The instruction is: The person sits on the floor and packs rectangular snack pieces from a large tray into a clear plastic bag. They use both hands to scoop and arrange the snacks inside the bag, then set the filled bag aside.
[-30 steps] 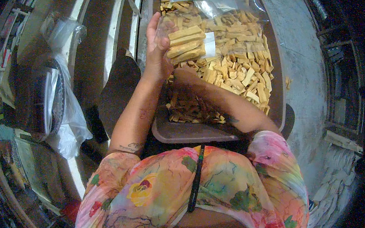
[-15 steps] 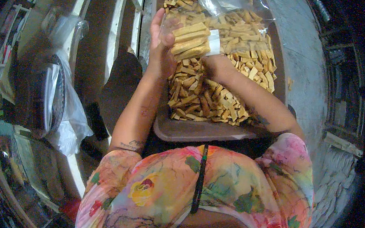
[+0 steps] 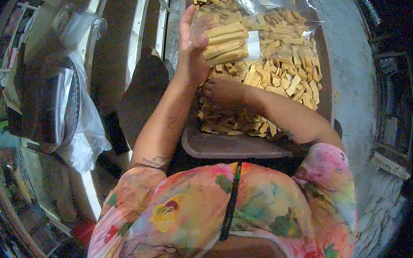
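My left hand [image 3: 193, 45] grips the side of a clear plastic bag [image 3: 292, 29], its thumb pressed over a bundle of wooden sticks [image 3: 225, 43]. The sticks lie side by side, with a white label [image 3: 253, 46] at their right end. Below the bundle, my right hand [image 3: 224, 92] rests low over the loose wooden pieces [image 3: 295, 82], its fingers curled and pointing left. Shadow hides what those fingers hold, if anything. The loose pieces fill a brown plastic tray [image 3: 243, 150] in front of me. Part of the bag lies across the far half of the pile.
White bars [image 3: 136, 31] run along the left side. Beside them stands a round dark container with a translucent plastic bag [image 3: 88, 124] hanging from it. Grey floor [image 3: 353, 82] lies right of the tray, with shelving [image 3: 394, 110] at the far right.
My right hand has moved left and toward me over the pile, out from under the bundle. The left hand keeps its grip on the bag. The whole view has shifted slightly.
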`<move>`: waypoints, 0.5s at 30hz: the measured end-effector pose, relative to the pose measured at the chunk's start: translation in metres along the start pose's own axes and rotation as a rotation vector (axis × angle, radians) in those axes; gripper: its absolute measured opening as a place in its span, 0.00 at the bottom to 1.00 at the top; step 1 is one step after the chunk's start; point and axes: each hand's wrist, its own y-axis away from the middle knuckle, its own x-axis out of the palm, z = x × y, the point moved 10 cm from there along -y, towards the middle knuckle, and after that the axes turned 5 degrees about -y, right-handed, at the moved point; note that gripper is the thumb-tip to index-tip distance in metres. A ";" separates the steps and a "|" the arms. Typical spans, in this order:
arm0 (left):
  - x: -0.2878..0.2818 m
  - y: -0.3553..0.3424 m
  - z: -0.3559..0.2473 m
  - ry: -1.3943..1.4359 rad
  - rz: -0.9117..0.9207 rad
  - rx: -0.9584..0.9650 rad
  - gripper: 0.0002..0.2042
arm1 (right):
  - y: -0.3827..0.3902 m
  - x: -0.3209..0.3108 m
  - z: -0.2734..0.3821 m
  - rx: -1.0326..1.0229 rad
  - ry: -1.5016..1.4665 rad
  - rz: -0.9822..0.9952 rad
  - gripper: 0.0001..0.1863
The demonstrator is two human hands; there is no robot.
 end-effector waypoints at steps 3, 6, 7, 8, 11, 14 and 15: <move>0.004 -0.001 -0.001 0.020 0.033 0.002 0.54 | 0.011 -0.021 0.002 -0.042 0.197 -0.136 0.18; 0.005 0.002 0.000 0.047 0.015 -0.033 0.55 | 0.025 -0.045 -0.002 -0.043 0.263 -0.216 0.16; 0.005 0.003 0.000 0.050 0.016 -0.038 0.54 | 0.028 -0.049 -0.011 0.037 0.216 -0.191 0.16; 0.006 0.004 0.000 0.059 0.017 -0.042 0.54 | 0.032 -0.053 -0.021 0.118 0.171 -0.169 0.16; 0.007 0.002 -0.001 0.038 0.015 -0.026 0.53 | 0.050 -0.076 -0.035 0.288 -0.023 -0.425 0.17; 0.006 0.001 -0.001 0.024 0.011 -0.013 0.52 | 0.047 -0.050 -0.033 0.262 -0.507 -0.391 0.18; 0.005 0.001 0.000 0.027 0.006 -0.017 0.52 | 0.043 -0.030 -0.034 0.303 -0.626 -0.282 0.18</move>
